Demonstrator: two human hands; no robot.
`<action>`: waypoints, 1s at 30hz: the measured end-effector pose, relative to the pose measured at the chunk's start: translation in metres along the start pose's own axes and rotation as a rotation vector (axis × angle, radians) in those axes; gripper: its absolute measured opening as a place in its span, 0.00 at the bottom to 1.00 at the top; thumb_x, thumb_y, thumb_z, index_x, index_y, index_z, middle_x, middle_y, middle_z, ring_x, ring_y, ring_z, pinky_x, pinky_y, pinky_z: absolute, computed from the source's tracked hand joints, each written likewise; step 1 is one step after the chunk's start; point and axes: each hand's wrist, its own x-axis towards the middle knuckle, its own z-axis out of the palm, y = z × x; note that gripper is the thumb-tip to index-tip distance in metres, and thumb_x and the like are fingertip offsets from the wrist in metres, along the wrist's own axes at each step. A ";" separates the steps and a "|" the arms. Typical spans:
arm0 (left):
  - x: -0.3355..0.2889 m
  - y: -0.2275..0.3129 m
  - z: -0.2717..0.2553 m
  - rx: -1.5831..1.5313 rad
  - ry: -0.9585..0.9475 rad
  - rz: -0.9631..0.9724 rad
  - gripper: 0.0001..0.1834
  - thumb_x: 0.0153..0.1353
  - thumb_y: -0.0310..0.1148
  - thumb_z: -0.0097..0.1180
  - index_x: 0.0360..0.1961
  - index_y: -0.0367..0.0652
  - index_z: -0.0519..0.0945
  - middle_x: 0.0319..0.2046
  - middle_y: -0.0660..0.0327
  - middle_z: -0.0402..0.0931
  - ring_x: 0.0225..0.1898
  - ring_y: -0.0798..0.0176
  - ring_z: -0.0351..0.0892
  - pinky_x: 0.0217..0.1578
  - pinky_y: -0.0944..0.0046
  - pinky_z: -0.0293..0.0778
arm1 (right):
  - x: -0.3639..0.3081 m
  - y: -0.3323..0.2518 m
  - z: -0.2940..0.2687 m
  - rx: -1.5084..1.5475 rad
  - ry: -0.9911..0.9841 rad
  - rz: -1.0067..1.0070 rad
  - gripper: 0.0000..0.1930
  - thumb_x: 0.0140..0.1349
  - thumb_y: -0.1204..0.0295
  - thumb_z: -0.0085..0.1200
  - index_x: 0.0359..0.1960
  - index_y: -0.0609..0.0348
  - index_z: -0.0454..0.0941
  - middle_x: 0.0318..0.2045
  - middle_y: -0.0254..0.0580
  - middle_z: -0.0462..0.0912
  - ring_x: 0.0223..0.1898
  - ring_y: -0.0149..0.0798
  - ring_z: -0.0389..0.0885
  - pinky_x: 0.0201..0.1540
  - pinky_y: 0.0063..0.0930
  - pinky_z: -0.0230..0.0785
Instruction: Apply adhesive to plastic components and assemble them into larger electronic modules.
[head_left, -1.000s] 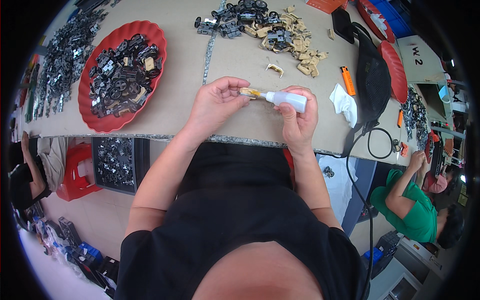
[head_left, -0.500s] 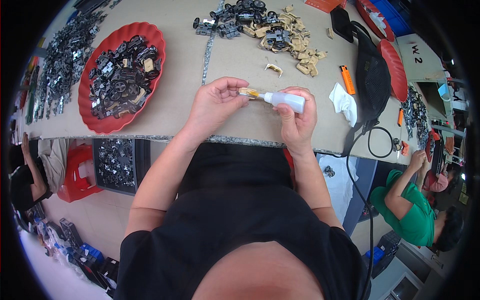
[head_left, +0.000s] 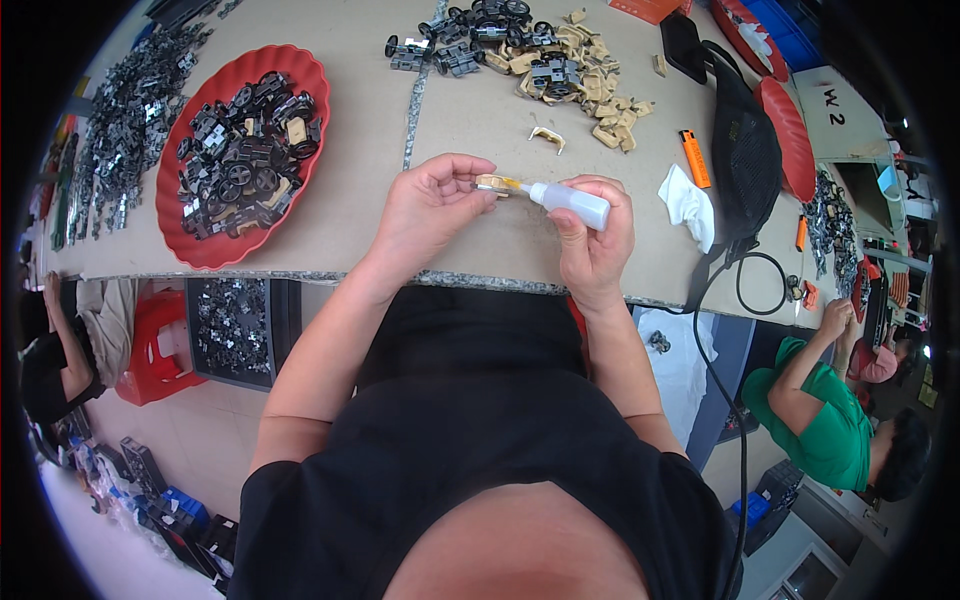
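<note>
A small tan part [head_left: 492,184] is pinched in the left hand [head_left: 432,205] above the surface [head_left: 480,120] while a white bottle [head_left: 570,203], gripped in the closed right hand [head_left: 592,240], is tipped to it, so gluing seems underway, calling for a gentle, steady squeeze.

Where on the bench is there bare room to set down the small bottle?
The tabletop is bare between the red tray and the left hand, and also ahead of both hands, up to the lone tan clip. A smaller patch lies right of the right hand, below the white cloth. Crowded: the far parts pile and the left edge.
</note>
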 end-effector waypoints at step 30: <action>0.002 0.003 0.002 -0.132 -0.036 0.011 0.13 0.55 0.20 0.55 0.43 0.33 0.72 0.36 0.57 0.77 0.38 0.69 0.77 0.43 0.70 0.74 | 0.025 0.014 -0.045 0.374 0.328 0.493 0.18 0.49 0.87 0.56 0.42 0.65 0.66 0.39 0.42 0.75 0.41 0.30 0.74 0.47 0.21 0.68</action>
